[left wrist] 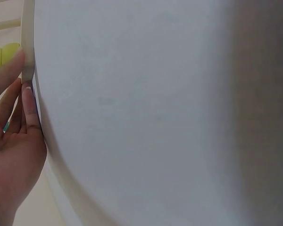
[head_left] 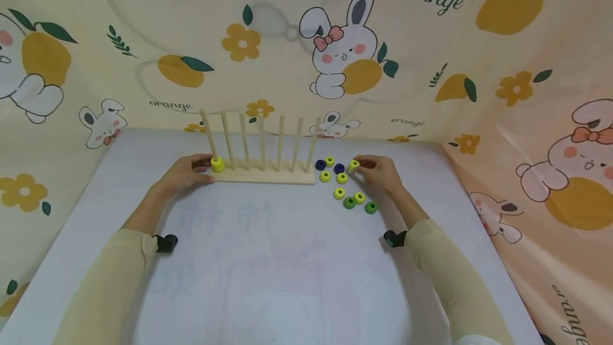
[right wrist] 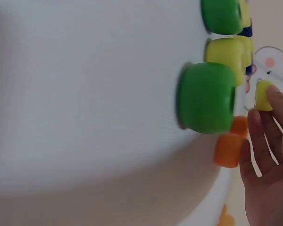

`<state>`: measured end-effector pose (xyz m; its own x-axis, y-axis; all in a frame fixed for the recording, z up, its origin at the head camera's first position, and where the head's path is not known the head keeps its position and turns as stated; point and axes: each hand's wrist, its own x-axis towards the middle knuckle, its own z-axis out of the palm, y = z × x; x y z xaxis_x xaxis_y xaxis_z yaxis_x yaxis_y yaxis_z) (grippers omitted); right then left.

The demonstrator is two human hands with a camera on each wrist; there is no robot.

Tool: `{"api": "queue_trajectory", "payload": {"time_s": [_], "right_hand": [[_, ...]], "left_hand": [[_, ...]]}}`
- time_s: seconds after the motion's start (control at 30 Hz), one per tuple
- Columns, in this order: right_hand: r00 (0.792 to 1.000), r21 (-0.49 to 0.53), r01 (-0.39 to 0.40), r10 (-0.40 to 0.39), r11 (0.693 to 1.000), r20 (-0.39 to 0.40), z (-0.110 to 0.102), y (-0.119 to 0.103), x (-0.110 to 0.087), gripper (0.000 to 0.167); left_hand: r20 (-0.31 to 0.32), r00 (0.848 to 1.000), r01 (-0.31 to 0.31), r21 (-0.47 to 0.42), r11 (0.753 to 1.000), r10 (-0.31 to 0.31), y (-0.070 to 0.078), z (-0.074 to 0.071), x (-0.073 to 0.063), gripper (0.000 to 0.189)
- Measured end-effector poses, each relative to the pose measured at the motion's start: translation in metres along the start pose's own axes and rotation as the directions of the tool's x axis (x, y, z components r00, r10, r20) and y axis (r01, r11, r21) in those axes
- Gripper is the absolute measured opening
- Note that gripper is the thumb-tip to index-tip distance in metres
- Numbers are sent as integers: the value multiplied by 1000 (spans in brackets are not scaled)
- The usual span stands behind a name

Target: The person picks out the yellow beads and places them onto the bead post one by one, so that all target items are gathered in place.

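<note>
A wooden peg rack (head_left: pixel 268 175) with several upright pegs stands toward the back of the table. Yellow beads (head_left: pixel 217 164) are stacked low on its leftmost peg. My left hand (head_left: pixel 184 173) grips the left end of the base, its fingers and thumb right beside those beads. In the left wrist view, the left hand (left wrist: pixel 19 141) lies along the end of the board. With thumb and fingertip, my right hand (head_left: pixel 380 173) pinches a yellow bead (right wrist: pixel 263 95), right of the rack. Orange beads (right wrist: pixel 228 150) sit by its other fingers, mostly hidden in the head view.
Between rack and right hand lie loose beads: dark blue (head_left: pixel 320 165), yellow (head_left: pixel 339 193) and green (head_left: pixel 371 207). The white tabletop (head_left: pixel 287 270) stretches toward me. Behind it hangs a patterned cloth (head_left: pixel 278 84) with rabbits and oranges.
</note>
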<state>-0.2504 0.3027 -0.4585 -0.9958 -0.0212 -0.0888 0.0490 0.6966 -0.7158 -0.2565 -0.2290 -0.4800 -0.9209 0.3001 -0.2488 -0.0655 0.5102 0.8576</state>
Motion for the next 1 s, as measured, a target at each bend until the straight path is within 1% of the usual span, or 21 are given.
{"api": "queue_trajectory", "payload": {"time_s": [0.13,0.23,0.37,0.6,0.7,0.8,1.0], "right_hand": [[999,18,54,-54,998,-2,-5,-8,0,31],[994,14,107,-107,994,-6,-8,-13,2,31],[991,33,132,-131,991,-19,-11,-21,3,30],[992,141,119,-114,983,-48,-17,-33,3,30],[992,174,127,-121,976,-47,-20,-36,3,30],[991,187,133,-127,973,-44,-24,-41,2,31],[990,178,137,-133,974,-34,-30,-53,2,33]], "left_hand": [[-6,1000,1,18,1000,-1,-1,-1,1,74],[-12,1000,-2,34,999,3,-1,-2,1,74],[-12,1000,9,36,999,-9,-2,-3,1,73],[-10,1000,20,36,999,-20,1,-2,-2,73],[-9,1000,25,42,999,-25,3,-1,-2,72],[-7,1000,26,39,999,-25,3,0,-2,72],[-1,1000,19,37,999,-19,0,0,0,73]]}}
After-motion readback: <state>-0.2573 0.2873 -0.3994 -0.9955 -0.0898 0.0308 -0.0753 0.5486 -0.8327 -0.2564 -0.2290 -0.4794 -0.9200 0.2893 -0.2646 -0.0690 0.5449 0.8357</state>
